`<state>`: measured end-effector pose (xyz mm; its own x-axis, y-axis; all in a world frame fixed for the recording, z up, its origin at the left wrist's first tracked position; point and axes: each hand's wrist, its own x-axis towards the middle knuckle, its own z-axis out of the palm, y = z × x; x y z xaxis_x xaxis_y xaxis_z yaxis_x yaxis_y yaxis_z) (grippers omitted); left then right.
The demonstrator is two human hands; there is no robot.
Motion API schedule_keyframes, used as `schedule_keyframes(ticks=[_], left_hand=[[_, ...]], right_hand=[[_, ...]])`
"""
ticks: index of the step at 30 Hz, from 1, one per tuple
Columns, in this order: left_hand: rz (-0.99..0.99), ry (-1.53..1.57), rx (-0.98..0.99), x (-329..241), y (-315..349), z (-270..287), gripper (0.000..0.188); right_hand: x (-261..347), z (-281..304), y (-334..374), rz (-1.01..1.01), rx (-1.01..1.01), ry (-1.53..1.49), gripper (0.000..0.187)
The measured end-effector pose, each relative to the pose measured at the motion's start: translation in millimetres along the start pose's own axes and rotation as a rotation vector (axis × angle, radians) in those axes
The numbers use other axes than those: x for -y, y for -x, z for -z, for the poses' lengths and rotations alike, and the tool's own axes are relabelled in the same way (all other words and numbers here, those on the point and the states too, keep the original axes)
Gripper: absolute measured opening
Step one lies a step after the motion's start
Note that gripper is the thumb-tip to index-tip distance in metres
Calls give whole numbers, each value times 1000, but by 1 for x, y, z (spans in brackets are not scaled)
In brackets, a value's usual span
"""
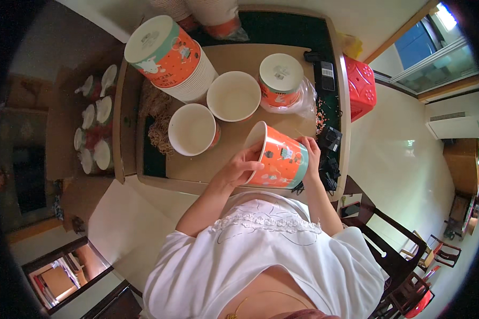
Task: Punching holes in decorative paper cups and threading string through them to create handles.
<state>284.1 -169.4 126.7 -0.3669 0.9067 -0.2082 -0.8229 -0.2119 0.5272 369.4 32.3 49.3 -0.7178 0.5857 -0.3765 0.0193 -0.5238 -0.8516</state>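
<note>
Between my two hands an orange paper bucket [285, 159] with a teal band lies tilted on its side, its mouth toward the left. My left hand [246, 164] grips the rim, fingers reaching inside and thumb outside. At the base end, my right hand [311, 153] is closed around the teal edge. Just beyond, two white-lined paper buckets stand upright with their mouths up: one nearer [192, 129], one farther [233, 96]. A tall stack of nested upside-down buckets [167, 58] leans at the back left. Another upside-down stack [281, 80] sits in a clear plastic bag.
Brown shredded paper [159, 127] lies at the table's left side. Black devices [324, 75] and cables [330, 165] line its right edge, beside small scattered pellets. A red stool [360, 87] stands to the right. An open carton [64, 122] with white-topped items is at the left.
</note>
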Motion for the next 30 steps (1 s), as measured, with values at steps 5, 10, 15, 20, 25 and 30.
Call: schedule_keyframes(ticks=[5,10,15,20,25,30], left_hand=[[37,-11,-67,-7,-2,1,45],[43,1,-225,-4,-4,8,23],[25,-40,-292,-2,-7,7,17],[-131,-517,-543,-1,-5,4,11],[-335,-1223,-717,-5,-1,-14,12],[-239,-1012,-609,15,-10,1,12]], right_hand=[[-4,10,-5,-16,-91,63,18],[-12,19,-8,-11,-80,46,16],[-20,25,-14,-7,-69,-3,16],[5,22,-14,185,-202,271,16],[63,-7,33,597,58,567,10],[47,-46,61,605,553,656,14]])
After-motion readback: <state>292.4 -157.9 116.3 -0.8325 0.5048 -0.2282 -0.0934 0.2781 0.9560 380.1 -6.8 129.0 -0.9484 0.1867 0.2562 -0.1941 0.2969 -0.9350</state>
